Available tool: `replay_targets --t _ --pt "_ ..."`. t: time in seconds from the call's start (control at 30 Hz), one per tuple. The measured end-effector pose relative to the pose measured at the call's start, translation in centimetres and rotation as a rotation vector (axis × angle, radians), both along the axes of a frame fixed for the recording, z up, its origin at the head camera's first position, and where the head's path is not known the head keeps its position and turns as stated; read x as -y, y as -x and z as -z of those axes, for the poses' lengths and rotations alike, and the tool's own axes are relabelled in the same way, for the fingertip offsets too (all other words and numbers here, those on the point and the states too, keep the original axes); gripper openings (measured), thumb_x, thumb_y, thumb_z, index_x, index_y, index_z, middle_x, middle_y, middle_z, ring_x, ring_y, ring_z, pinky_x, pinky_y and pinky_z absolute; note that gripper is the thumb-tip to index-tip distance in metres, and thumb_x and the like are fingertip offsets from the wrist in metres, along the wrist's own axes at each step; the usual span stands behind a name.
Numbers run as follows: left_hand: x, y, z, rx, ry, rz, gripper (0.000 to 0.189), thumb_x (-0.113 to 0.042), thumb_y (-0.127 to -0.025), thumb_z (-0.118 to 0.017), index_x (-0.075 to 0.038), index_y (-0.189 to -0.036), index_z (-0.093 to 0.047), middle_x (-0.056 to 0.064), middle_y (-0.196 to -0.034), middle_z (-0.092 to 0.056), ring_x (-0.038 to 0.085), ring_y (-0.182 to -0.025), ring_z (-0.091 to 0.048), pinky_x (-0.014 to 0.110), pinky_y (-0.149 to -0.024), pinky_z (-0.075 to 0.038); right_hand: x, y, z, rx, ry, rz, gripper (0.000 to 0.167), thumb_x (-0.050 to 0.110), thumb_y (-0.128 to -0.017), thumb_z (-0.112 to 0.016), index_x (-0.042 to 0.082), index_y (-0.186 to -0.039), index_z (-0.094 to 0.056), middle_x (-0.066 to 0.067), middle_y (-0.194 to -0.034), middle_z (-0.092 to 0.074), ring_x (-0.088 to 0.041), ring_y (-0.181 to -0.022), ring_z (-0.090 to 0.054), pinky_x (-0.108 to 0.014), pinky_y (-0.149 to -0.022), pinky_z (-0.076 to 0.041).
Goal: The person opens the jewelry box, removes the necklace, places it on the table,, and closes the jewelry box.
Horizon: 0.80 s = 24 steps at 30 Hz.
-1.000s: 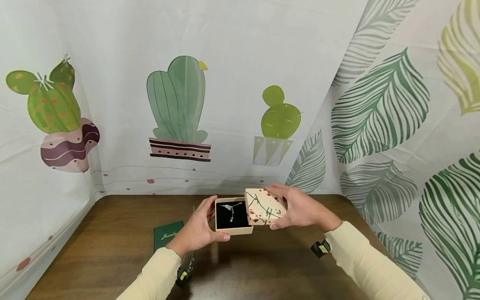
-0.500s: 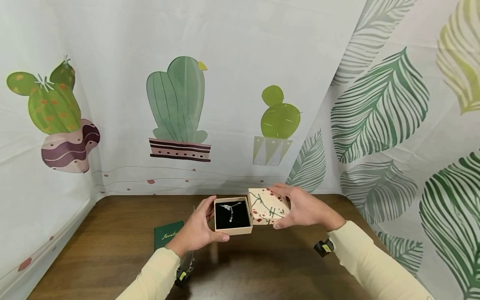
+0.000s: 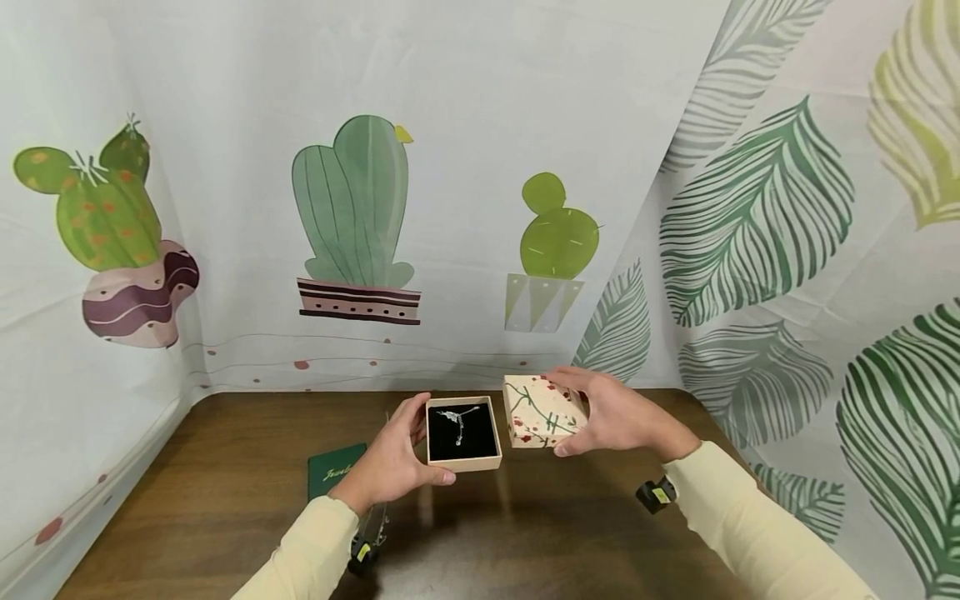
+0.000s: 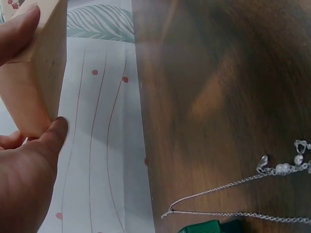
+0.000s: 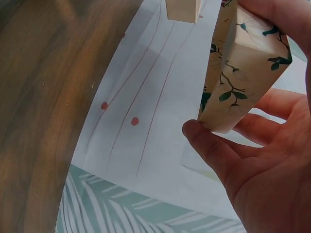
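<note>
The wooden table carries 1 green lettered item and 1 beaded chain.

On the green flat piece, left of the open box, stands "Jewel" in golden script; its end is hidden.

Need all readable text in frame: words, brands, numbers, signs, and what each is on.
"Jewel…": gold script on the dark-green flat rectangular item; any remainder is covered by the left hand.
Yellow labels on the black wrist-worn devices: too small to read.
Cream flower-printed square lid, cream square open box: no text visible.
</note>
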<state>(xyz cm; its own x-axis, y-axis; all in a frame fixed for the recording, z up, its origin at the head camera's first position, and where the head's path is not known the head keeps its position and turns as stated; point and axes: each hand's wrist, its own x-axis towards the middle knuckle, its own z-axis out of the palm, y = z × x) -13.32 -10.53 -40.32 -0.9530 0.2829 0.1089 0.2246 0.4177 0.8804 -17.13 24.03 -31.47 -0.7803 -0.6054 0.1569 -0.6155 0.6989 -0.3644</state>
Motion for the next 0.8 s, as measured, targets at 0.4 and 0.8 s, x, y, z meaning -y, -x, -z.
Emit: replay_targets --t 0.4,0.8 --pt "-0.4 0.2 0.9 -0.001 -0.008 -0.004 0.122 -0.021 -0.068 -0.100 -0.007 -0.163 -0.025 0.019 -0.165 -0.032 0.041 -0.149 -0.045 0.052 -0.119 -0.040 0.0 0.0 -0.2 -0.016 0.000 -0.003 0.104 0.045 -0.065 -0.095 0.005 -0.151 -0.053 -0.020 -0.152 -0.057 -0.037 -0.139 -0.055 -0.057 -0.110 -0.048" --pt "-0.5 0.1 2.6 -0.021 0.007 -0.006 0.123 -0.016 -0.064 -0.101 -0.006 -0.162 -0.027 0.018 -0.159 -0.039 0.042 -0.145 -0.048 0.054 -0.118 -0.042 0.1 -0.2 -0.2 -0.009 -0.016 0.004 0.102 0.043 -0.066 -0.095 0.002 -0.150 -0.053 -0.022 -0.153 -0.055 -0.041 -0.141 -0.053 -0.058 -0.110 -0.047"
